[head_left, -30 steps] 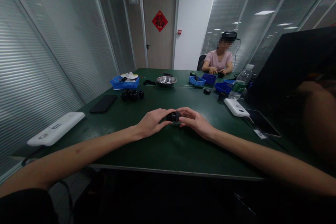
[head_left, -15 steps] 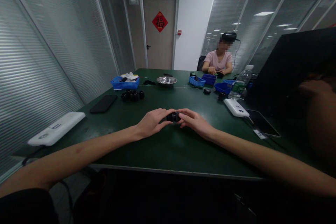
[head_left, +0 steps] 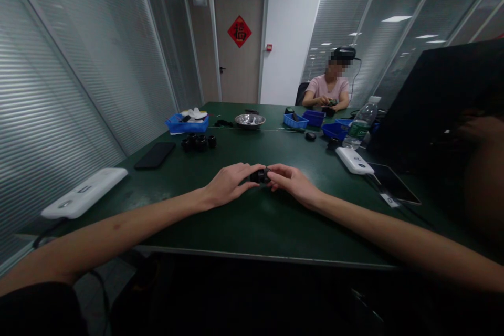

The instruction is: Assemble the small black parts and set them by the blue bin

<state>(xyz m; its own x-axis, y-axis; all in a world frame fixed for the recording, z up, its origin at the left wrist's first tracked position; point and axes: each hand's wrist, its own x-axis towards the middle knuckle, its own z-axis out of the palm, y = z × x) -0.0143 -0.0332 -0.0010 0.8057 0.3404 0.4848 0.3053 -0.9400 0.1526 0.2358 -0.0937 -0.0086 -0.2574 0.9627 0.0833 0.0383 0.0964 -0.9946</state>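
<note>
Between my two hands a small black cylindrical part (head_left: 259, 176) lies on its side, with ridged bands around it. From the left, my left hand (head_left: 230, 184) grips one end between thumb and fingers. My right hand (head_left: 292, 182) pinches the other end, its fingertips covering that end. Both hands are low over the green table (head_left: 252, 231). Farther off to the left, several similar black cylindrical parts (head_left: 200, 142) stand in a cluster.
A black phone (head_left: 155, 156) and a white power bank (head_left: 84, 193) lie at left. Farther back are a blue basket (head_left: 188, 127) and a metal bowl (head_left: 250, 125). At right are a water bottle (head_left: 360, 126), another power bank (head_left: 354, 161) and a tablet (head_left: 394, 184). A co-worker (head_left: 328, 89) sits opposite.
My right fingers have shifted very slightly on the black cylindrical part; my left hand stays in place. The co-worker's hands have moved a little across the table.
</note>
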